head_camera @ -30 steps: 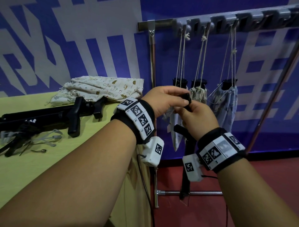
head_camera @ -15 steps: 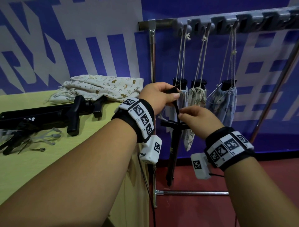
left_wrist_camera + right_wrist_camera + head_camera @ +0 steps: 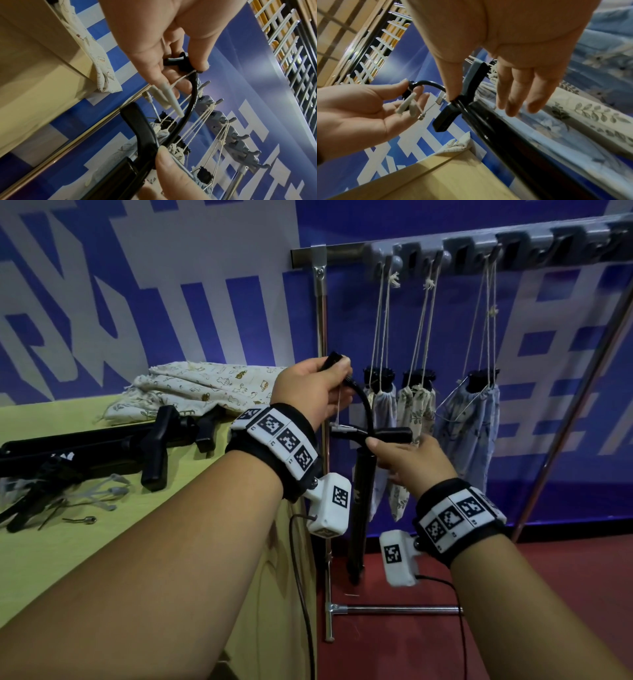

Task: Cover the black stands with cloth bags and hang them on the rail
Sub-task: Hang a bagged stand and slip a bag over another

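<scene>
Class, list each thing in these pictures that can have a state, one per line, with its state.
Left hand: pinches the hose end.
Right hand: holds the black stand upright, uncovered.
Three bagged stands: hanging on the rail.
Cloth bags: piled on table.
Other black stands: lying uncovered.

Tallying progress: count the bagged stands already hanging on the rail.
3. Left bag and middle bag hang side by side; the blue bag hangs apart, farther right. More may hang beyond the frame's right edge.

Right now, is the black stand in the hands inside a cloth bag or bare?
Bare. The black stand shows no cloth around it; the left hand pinches its hose end, the right hand steadies its handle.
</scene>
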`<action>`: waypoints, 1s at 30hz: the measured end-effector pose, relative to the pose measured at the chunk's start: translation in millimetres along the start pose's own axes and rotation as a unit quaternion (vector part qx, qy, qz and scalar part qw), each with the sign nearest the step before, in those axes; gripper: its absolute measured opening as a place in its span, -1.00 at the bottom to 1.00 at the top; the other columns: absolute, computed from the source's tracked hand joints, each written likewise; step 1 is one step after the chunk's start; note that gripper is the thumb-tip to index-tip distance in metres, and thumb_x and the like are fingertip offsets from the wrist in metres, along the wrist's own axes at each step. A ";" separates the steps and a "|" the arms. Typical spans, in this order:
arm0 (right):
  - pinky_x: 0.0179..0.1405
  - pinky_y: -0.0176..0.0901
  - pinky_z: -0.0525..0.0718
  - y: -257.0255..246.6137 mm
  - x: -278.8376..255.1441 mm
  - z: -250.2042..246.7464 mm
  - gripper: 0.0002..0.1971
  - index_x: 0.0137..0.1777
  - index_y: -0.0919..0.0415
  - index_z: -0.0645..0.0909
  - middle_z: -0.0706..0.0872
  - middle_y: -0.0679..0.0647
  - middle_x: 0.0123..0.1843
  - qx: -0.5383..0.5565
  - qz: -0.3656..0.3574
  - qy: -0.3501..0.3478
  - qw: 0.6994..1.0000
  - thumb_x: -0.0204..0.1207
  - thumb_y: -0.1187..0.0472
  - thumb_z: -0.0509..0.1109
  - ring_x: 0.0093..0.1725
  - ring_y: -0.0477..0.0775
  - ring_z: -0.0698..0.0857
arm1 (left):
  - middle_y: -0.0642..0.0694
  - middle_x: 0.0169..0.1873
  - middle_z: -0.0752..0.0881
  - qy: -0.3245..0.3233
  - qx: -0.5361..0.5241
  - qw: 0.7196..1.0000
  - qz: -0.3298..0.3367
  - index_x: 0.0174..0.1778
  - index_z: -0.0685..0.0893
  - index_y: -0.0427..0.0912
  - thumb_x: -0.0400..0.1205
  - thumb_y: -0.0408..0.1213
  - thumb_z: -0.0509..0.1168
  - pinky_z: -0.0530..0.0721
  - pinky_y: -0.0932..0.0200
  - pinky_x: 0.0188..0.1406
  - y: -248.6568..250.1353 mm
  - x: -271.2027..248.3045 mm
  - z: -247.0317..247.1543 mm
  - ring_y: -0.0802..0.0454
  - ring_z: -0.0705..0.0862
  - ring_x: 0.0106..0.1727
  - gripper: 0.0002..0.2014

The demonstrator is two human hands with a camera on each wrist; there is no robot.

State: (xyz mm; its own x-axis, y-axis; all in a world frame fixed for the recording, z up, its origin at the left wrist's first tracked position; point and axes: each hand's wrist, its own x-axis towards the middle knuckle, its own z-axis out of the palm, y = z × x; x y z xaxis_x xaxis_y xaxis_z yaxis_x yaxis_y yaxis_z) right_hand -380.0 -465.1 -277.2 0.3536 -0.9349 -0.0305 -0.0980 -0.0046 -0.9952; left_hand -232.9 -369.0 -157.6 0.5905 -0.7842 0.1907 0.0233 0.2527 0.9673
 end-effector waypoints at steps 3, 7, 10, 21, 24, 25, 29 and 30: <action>0.21 -0.01 0.73 -7.4 -13.2 9.4 -0.02 0.41 0.05 0.73 0.86 -0.09 0.16 -0.069 -0.025 -0.057 0.996 0.15 -0.63 0.63 0.18 0.02 0.82 | -0.11 -0.28 0.82 0.010 -0.034 0.999 -0.016 -0.02 0.77 -0.31 0.72 -0.34 0.44 0.85 -0.14 0.16 0.7 -0.7 -0.5 0.01 0.78 -0.31 -0.91; 0.11 -0.06 0.76 -7.2 -21.8 14.7 -0.52 0.00 0.10 0.88 0.92 -0.07 -0.10 -0.110 -0.055 -0.066 0.990 0.58 -0.35 0.52 0.03 0.01 0.87 | -0.11 -0.22 0.80 0.018 0.003 1.000 -0.006 0.02 0.77 -0.30 0.73 -0.32 0.43 0.83 -0.16 0.15 -2.0 1.8 -1.2 -0.01 0.79 -0.23 -0.90; -0.06 -0.10 0.70 -13.0 -26.2 14.9 -0.55 -0.03 0.15 0.84 0.91 0.02 -0.14 -0.106 -0.049 -0.037 0.993 0.66 -0.27 0.47 -0.07 0.06 0.86 | -0.07 -0.22 0.81 0.048 0.078 0.996 0.009 0.07 0.79 -0.22 0.74 -0.19 0.41 0.82 -0.05 0.02 -7.4 9.4 -4.3 0.00 0.81 -0.19 -0.84; 0.08 0.20 0.84 -28.3 -31.5 13.9 -0.53 -0.02 0.18 0.76 0.87 0.14 -0.15 -0.124 -0.068 -0.008 0.990 0.67 -0.29 0.45 -0.12 0.17 0.85 | 0.02 -0.19 0.77 0.097 0.140 0.985 0.005 -0.06 0.72 0.04 0.64 -0.06 0.36 0.69 0.00 -0.03 6.5 3.3 -4.2 0.01 0.76 -0.09 -0.91; 0.04 0.14 0.81 -36.2 -32.7 14.2 -0.51 -0.02 0.20 0.78 0.88 0.15 -0.15 -0.126 -0.073 -0.008 0.989 0.67 -0.28 0.45 -0.10 0.18 0.85 | -0.06 -0.18 0.81 0.132 0.088 0.987 -0.024 -0.07 0.75 -0.10 0.62 -0.11 0.30 0.70 -0.06 -0.01 18.0 7.5 -5.3 -0.01 0.77 -0.15 -0.82; 0.02 0.14 0.82 -39.4 -33.6 14.7 -0.50 -0.03 0.21 0.78 0.88 0.15 -0.16 -0.125 -0.076 -0.007 0.989 0.67 -0.29 0.45 -0.13 0.18 0.86 | -0.10 -0.15 0.80 0.148 0.097 0.984 -0.027 -0.12 0.71 -0.11 0.65 -0.14 0.26 0.72 -0.10 0.03 21.3 10.4 -7.3 -0.05 0.77 -0.14 -0.83; -0.13 -0.01 0.78 -48.5 -35.9 17.3 -0.52 -0.14 0.19 0.78 0.87 0.07 -0.27 -0.117 -0.087 -0.018 0.989 0.65 -0.27 0.47 -0.24 0.07 0.84 | -0.38 0.20 0.78 0.176 0.225 0.957 -0.047 0.18 0.74 -0.26 0.66 -0.13 0.19 0.75 -0.31 0.30 37.8 21.3 -16.4 -0.33 0.79 0.13 -0.65; -0.14 -0.02 0.77 -50.8 -36.1 18.4 -0.52 -0.16 0.19 0.78 0.86 0.07 -0.29 -0.109 -0.088 -0.022 0.990 0.65 -0.26 0.48 -0.26 0.07 0.84 | -0.41 0.21 0.77 0.167 0.277 0.945 -0.047 0.31 0.71 -0.33 0.69 -0.23 0.22 0.77 -0.26 0.26 44.5 21.8 -17.0 -0.31 0.78 0.10 -0.64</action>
State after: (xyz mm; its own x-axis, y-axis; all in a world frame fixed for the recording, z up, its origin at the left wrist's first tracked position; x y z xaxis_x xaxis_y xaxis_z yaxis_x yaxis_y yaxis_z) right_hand -370.7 -424.5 -227.2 0.4236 -0.8961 0.1328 -0.2278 -0.2472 -0.9418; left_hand -205.3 -365.2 -113.2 0.8303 -0.5430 0.1257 -0.2835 -0.2174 0.9340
